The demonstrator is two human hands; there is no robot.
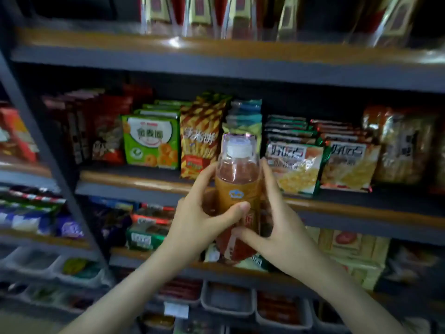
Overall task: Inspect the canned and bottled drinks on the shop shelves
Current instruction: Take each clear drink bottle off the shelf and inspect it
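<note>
- Two hands on one bottle (237, 189), held up in the air in front of the snack shelves, roughly upright, cap end up.
- Left hand (199, 218): wrapped around the bottle's left side, thumb across the front of the label, fingers behind. Firm hold.
- Right hand (281, 225): grips the right side, fingers running up the bottle's flank, thumb on the lower front. Also holding.
- Bottle: clear plastic, white cap (237, 147) under a clear shrink sleeve, reddish-brown liquid visible at the shoulder.
- Bottle label (240, 201): orange upper band with a small blue-and-white logo; lower part red with pale characters. Text too blurred to read, brand not legible.
- Behind the bottle, middle shelf (134, 177), wooden front edge on a dark frame:
  - green packet (150, 141), white panel with green Chinese characters, round orange snacks pictured; characters not readable for certain.
  - striped yellow-and-red packet (201, 138) just right of it, white characters, stick-shaped snacks pictured.
  - two corn packets (295, 165), side by side right of the bottle, white panel with large dark characters, green edge trim; blurred.
  - dark red packets (101, 131) at the left end.
- Top shelf: row of clear upright packets (199, 15) with red and cream labels, no legible text.
- Bottom: grey plastic bins (227, 300) with small wrapped goods; a white tag (176, 309) on the front, blank or unreadable.
</note>
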